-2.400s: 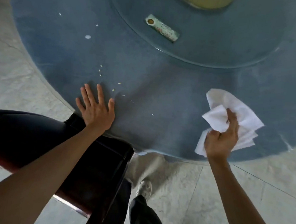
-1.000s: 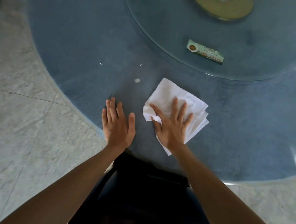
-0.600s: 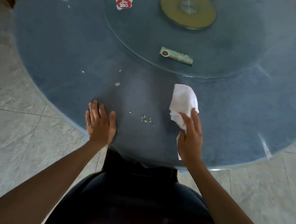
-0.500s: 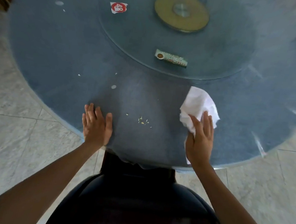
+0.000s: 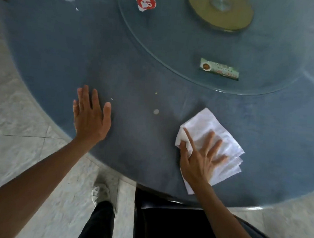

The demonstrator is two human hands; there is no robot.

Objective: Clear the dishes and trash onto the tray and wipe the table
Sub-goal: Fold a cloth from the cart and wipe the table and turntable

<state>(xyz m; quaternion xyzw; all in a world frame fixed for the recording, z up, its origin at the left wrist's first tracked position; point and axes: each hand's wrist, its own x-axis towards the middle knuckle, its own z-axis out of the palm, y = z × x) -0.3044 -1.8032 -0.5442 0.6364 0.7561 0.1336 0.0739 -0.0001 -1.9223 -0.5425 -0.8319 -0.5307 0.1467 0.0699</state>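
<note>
A white folded paper napkin (image 5: 207,125) lies flat on the round blue table (image 5: 64,54). My right hand (image 5: 199,158) presses on the napkin with fingers spread; the thumb tucks under its left edge. My left hand (image 5: 90,118) rests flat on the table near its front-left edge, fingers straight and together. A pale round spot (image 5: 156,111) and two small crumbs (image 5: 111,98) lie on the tabletop between my hands.
A glass turntable (image 5: 265,85) with a gold hub (image 5: 220,11) covers the table's middle. On it lie a green packet (image 5: 220,69) and a red-and-white wrapper (image 5: 145,2). A dark chair (image 5: 174,221) stands under the table's near edge; marble floor surrounds it.
My view and body shifted left along the table. My right hand spread flat on the napkin, which now lies unfolded wider. The cluster of crumbs between my hands is gone from sight.
</note>
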